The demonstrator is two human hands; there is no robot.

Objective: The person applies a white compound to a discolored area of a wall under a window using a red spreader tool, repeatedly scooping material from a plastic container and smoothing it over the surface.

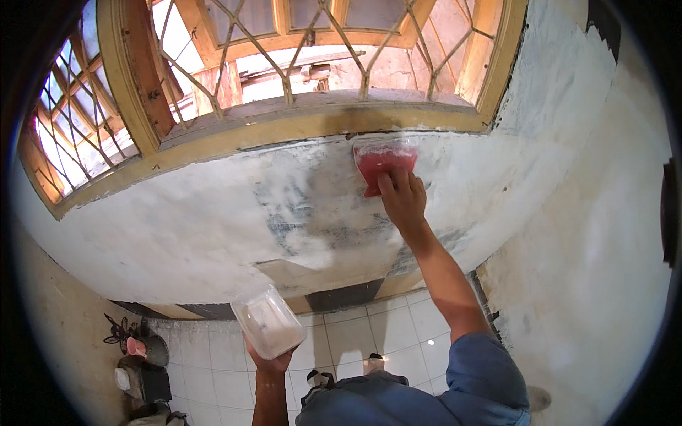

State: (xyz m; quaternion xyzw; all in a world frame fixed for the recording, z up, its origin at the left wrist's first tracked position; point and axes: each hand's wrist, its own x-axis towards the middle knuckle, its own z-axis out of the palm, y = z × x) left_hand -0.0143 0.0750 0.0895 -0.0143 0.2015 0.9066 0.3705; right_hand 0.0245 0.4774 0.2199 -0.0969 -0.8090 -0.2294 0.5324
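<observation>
My right hand is closed round a red putty spreader with white paste along its upper edge. The spreader lies against the wall just below the window frame. Grey-white filler covers much of that wall, with darker bare patches to the left of and below the hand. Lower down, my left hand grips a clear plastic tub from beneath. White paste sits inside the tub, which tilts a little. Some fingers of the left hand are hidden under it.
Above is a yellow wooden window frame with a metal grille. White floor tiles lie below, edged by a dark and tan skirting band. At lower left stand a dark bucket, a pink scoop and a black box.
</observation>
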